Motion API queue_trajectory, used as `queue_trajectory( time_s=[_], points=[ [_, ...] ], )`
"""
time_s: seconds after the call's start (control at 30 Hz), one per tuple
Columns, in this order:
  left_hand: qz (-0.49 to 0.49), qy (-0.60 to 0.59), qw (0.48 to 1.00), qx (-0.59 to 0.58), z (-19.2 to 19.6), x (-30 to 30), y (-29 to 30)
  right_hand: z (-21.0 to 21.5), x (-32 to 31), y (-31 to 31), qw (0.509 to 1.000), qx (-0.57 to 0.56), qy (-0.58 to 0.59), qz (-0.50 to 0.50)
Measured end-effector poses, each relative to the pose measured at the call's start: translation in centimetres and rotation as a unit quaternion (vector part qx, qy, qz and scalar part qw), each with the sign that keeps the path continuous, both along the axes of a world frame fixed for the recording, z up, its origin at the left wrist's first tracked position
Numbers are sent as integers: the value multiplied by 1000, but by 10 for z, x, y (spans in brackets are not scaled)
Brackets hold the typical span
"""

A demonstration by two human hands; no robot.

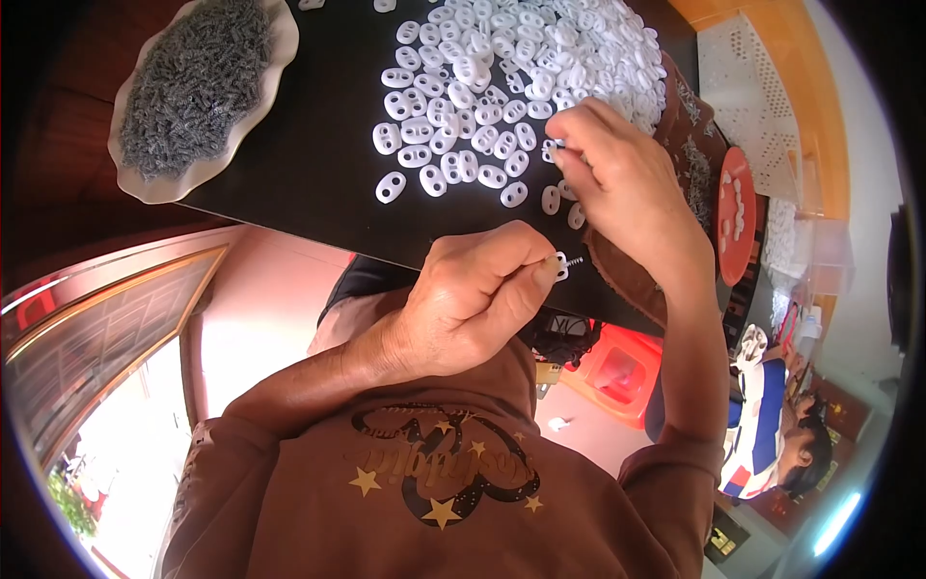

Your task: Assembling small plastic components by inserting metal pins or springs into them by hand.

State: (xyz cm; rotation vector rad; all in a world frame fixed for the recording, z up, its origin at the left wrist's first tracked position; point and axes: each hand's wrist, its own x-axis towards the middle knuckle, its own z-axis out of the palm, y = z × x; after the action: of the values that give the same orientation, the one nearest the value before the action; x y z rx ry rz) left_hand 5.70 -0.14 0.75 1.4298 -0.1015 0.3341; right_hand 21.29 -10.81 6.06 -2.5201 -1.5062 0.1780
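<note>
My left hand (477, 299) is closed in a pinch just off the table's front edge. Between its thumb and forefinger is a small white two-hole cord-lock piece (561, 267), with a thin metal spring (576, 261) sticking out to the right. Further up and to the right, my right hand (622, 179) pinches another white two-hole piece (549, 151) at the edge of the pile. The fingers partly cover both pieces. A wide heap of similar white oval pieces (444, 111) spreads over the dark tabletop (289, 183).
A scalloped cream dish (130, 174) full of grey springs (198, 92) stands at the far left. Brown cloth (617, 280) with scattered springs lies right of my right hand, near a red plate (736, 217). Below are a red stool (617, 376) and, at right, another person (767, 425).
</note>
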Motion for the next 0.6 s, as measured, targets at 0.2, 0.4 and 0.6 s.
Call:
queue_trajectory(
  time_s=[0.2,0.4,0.6],
  points=[
    [14,-2,1000,-6,2,-2,2,7,3,-14,998,37,35,-38],
    [4,-24,1000,19,-2,-6,2,10,-8,-24,996,31,74,-29],
    [16,-58,998,18,-7,-5,-1,4,0,-22,997,42,67,-8]
  ],
)
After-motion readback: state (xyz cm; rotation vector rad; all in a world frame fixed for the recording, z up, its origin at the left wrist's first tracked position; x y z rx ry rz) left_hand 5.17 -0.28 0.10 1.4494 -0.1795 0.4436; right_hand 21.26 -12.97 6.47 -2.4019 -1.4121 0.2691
